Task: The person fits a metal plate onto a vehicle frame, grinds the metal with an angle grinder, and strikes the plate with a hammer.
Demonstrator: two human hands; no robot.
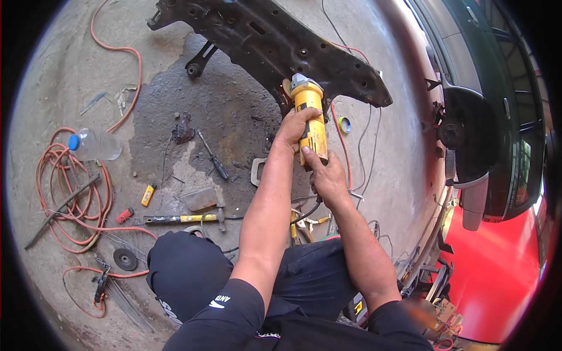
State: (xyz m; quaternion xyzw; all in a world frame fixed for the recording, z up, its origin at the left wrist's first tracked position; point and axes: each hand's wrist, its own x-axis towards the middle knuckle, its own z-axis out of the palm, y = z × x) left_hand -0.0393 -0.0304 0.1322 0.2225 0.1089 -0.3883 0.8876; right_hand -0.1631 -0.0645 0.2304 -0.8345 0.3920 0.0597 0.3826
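Both of my hands are on a yellow angle grinder [314, 133]. My left hand [291, 130] wraps round its body close to the grey head, and my right hand [329, 178] grips the rear end, thumb along the casing. A black cord runs from that end. The grinder's disc [287, 88] shows edge-on at the left of the head, right at the edge of a large black metal car subframe [275, 44]. The subframe lies across the concrete floor ahead of me, with bolt holes and a short arm sticking out. My left hand partly covers its near bracket.
Around me lie a hammer [187, 219], a screwdriver [213, 155], a spare disc [125, 259], a yellow lighter [148, 195] and a water bottle [99, 144]. An orange hose [45, 169] coils at left. A dark car [497, 111] stands at right beside a red panel [497, 263].
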